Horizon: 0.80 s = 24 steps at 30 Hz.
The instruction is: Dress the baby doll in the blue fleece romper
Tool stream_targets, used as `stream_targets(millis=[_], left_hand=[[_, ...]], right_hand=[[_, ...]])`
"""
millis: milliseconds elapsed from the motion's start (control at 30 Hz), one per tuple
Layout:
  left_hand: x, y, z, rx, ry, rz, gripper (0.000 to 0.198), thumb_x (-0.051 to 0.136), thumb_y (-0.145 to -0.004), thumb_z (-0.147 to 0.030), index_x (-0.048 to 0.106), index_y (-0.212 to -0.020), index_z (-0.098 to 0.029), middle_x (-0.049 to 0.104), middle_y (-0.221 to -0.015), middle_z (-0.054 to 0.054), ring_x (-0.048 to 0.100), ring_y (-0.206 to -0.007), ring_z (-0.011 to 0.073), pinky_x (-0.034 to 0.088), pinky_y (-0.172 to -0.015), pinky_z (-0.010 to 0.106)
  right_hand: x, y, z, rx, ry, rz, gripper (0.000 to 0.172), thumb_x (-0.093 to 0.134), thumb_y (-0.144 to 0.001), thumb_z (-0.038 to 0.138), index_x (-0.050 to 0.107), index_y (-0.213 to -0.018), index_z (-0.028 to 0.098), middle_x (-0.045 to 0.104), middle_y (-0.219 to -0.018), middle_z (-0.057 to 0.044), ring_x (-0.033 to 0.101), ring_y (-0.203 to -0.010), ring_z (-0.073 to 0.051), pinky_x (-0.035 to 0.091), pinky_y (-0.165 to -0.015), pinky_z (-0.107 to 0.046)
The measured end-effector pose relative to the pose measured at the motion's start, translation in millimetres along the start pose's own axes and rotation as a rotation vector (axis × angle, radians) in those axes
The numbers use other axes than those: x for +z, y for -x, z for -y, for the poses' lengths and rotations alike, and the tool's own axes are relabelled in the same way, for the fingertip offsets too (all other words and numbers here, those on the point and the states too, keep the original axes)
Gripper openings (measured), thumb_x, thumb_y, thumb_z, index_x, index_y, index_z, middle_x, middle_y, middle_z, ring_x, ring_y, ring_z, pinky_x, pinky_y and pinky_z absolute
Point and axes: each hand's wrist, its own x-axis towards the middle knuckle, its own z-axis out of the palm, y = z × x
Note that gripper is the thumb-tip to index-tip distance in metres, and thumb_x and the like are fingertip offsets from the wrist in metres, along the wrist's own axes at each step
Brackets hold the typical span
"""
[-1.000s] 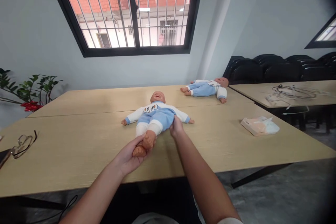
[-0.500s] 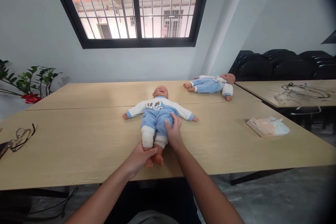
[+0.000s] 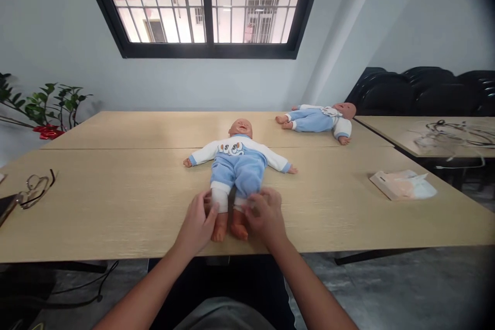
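Note:
A baby doll point(image 3: 242, 165) in a white and blue outfit lies face up, its feet toward me. A white wrap, like a bandage, point(image 3: 220, 200) covers the lower leg on the left of the view, below the rolled cuff. My left hand point(image 3: 198, 219) is closed around the outer side of that wrapped leg, thumb at the front. At the other ankle, my right hand point(image 3: 267, 212) pinches the white trouser cuff point(image 3: 240, 202); its fingertips are slightly blurred. Both of the doll's bare feet show near the table edge.
A second doll point(image 3: 317, 118) lies at the back right of the table point(image 3: 116, 191). An opened tissue pack point(image 3: 402, 184) rests at the right, glasses point(image 3: 36, 191) at the left. Cables point(image 3: 456, 134) cover part of a side table, with black chairs point(image 3: 410, 90) behind.
My left hand has moved up from the doll's ankles to the wrapped leg. My right hand has come down from the thigh to the trouser cuff. The legs are now further apart.

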Motion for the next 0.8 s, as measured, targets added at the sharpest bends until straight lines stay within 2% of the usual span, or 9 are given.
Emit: stream_targets(millis=[67, 167, 333, 467, 600, 800], left_hand=[[-8.0, -16.7, 5.6, 0.105, -0.098, -0.026, 0.04, 0.051, -0.105, -0.039, 0.055, -0.14, -0.02, 0.062, -0.134, 0.015, 0.061, -0.123, 0.0292, 0.049, -0.11, 0.052], [-16.4, -39.6, 11.5, 0.27, -0.213, -0.008, 0.031, 0.051, -0.105, -0.034, 0.059, -0.133, -0.021, 0.063, -0.13, 0.013, 0.059, -0.123, 0.0281, 0.049, -0.11, 0.049], [-18.4, -51.3, 17.9, 0.353, -0.36, 0.006, 0.023, 0.051, -0.106, -0.035, 0.066, -0.119, -0.022, 0.067, -0.121, 0.01, 0.063, -0.115, 0.0273, 0.052, -0.104, 0.045], [-18.2, -48.7, 15.5, 0.379, -0.419, -0.013, 0.025, 0.047, -0.108, -0.034, 0.069, -0.107, -0.023, 0.071, -0.113, 0.009, 0.065, -0.109, 0.0265, 0.051, -0.1, 0.042], [-23.9, -38.0, 10.7, 0.426, -0.392, -0.048, 0.023, 0.049, -0.107, -0.032, 0.07, -0.108, -0.023, 0.072, -0.113, 0.01, 0.065, -0.108, 0.0266, 0.051, -0.099, 0.042], [-25.5, 2.7, 13.8, 0.475, -0.355, 0.076, 0.024, 0.049, -0.106, -0.027, 0.072, -0.105, -0.024, 0.075, -0.108, 0.01, 0.066, -0.102, 0.0266, 0.05, -0.096, 0.043]], right_hand=[[-5.3, 3.4, -0.2, -0.073, 0.038, 0.074, 0.006, 0.065, -0.1, 0.028, 0.066, -0.102, 0.023, 0.06, -0.107, -0.01, 0.057, -0.103, -0.028, 0.053, -0.092, -0.044], [-5.8, 2.1, -1.2, -0.135, 0.093, 0.121, 0.01, 0.057, -0.104, 0.023, 0.066, -0.1, 0.021, 0.066, -0.101, -0.009, 0.06, -0.094, -0.025, 0.052, -0.085, -0.04], [-3.6, 9.6, 10.0, -0.22, 0.064, 0.212, 0.018, 0.052, -0.107, 0.023, 0.064, -0.094, 0.02, 0.067, -0.093, -0.008, 0.061, -0.088, -0.024, 0.051, -0.079, -0.038], [-8.7, 17.8, 20.6, -0.082, -0.098, 0.301, 0.017, 0.052, -0.107, 0.027, 0.064, -0.096, 0.022, 0.068, -0.096, -0.008, 0.063, -0.09, -0.023, 0.053, -0.081, -0.038], [-12.2, 15.0, 21.8, 0.037, -0.162, 0.343, 0.014, 0.054, -0.105, 0.026, 0.063, -0.095, 0.023, 0.067, -0.096, -0.008, 0.064, -0.091, -0.024, 0.053, -0.08, -0.038], [-7.3, 10.3, 20.7, 0.058, -0.124, 0.379, 0.011, 0.055, -0.103, 0.023, 0.061, -0.093, 0.022, 0.064, -0.093, -0.007, 0.062, -0.086, -0.023, 0.049, -0.076, -0.037]])
